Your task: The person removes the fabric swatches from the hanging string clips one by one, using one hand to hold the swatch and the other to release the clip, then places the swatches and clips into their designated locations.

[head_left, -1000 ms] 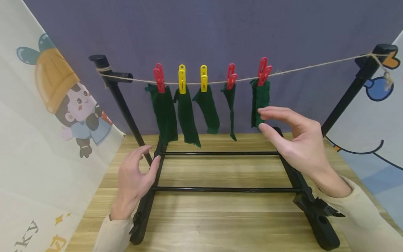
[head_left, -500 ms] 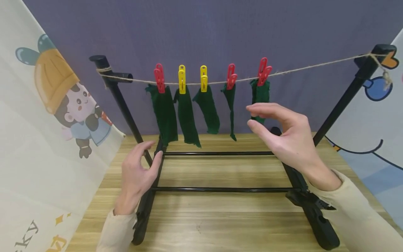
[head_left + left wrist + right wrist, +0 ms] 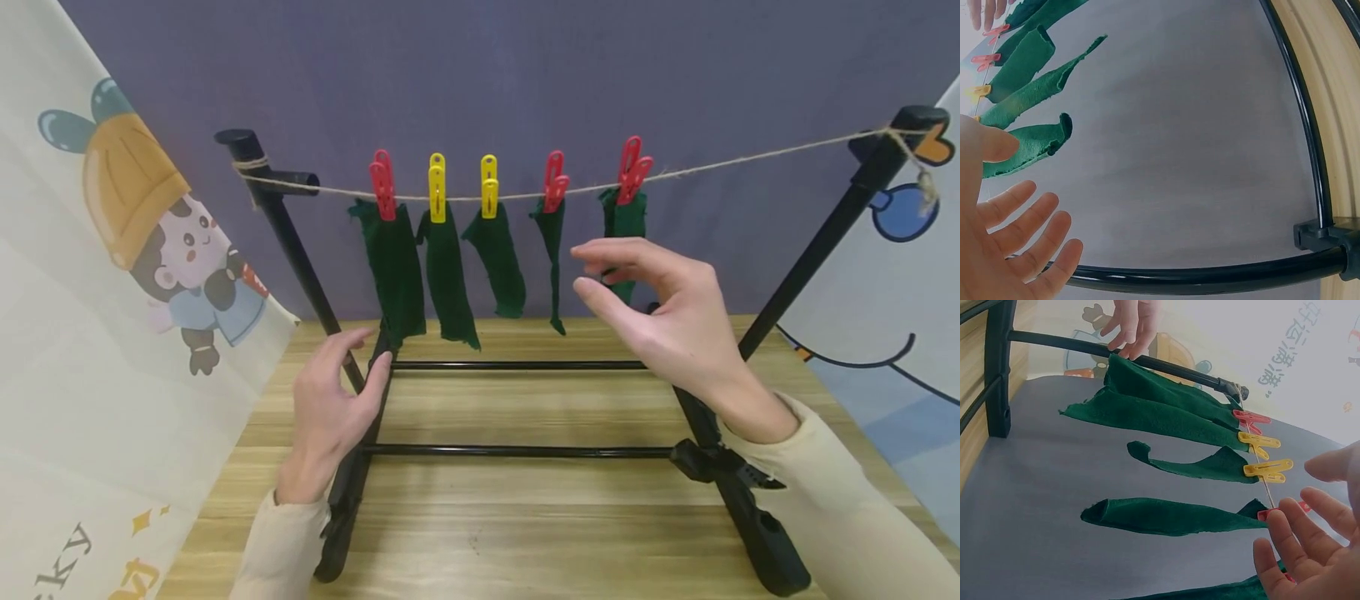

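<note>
Several dark green cloth strips point(image 3: 448, 279) hang from a thin string point(image 3: 757, 156), each held by a clothespin. Red clothespins point(image 3: 383, 190) are at the far left and on the two rightmost strips; yellow clothespins point(image 3: 437, 190) hold the two between. My right hand point(image 3: 678, 321) hovers before the rightmost strip, partly hiding it, thumb and fingers apart around nothing. Beside the left post point(image 3: 303, 262), my left hand point(image 3: 330, 408) is raised with its thumb spread from the fingers. In the left wrist view, the left fingers point(image 3: 1044, 219) are extended and hold nothing.
A black frame stands on the wood-grain table point(image 3: 480, 533), with two crossbars point(image 3: 517, 452) low between its feet. Its right post point(image 3: 817, 233) carries the string's other end. A grey-purple cloth backdrop point(image 3: 480, 75) is behind, and a printed white curtain point(image 3: 90, 350) on the left.
My right hand has moved left and slightly up, now covering the rightmost strip's lower part. My left hand has risen slightly and shifted right. The strips and clothespins stay on the string.
</note>
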### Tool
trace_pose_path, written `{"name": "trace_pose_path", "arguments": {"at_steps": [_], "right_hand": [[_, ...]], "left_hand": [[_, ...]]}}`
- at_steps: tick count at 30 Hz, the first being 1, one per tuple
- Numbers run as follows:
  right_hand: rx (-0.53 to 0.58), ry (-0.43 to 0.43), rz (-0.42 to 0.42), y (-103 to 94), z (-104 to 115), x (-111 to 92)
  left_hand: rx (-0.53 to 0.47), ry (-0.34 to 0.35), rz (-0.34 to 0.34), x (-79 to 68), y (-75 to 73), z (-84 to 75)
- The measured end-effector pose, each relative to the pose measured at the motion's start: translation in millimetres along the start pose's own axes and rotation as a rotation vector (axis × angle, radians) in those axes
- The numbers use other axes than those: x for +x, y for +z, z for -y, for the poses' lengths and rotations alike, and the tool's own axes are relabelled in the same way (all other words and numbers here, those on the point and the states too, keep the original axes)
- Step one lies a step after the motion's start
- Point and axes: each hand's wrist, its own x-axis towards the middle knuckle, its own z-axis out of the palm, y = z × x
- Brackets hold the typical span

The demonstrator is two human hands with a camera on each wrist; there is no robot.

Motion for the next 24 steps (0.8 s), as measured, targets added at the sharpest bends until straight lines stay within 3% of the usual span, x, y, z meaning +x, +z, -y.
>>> {"name": "trace_pose_path", "arguments": {"at_steps": [14, 24], "right_hand": [[-0.054, -0.042, 0.012, 9.3, 9, 13], [-0.076, -0.078, -0.006, 15.3, 12, 26]], "left_hand": [[-0.008, 0.006, 0.005, 2.4, 1.9, -0.7], [-0.02, -0.004, 0.011, 18.7, 0.5, -10.3]]}}
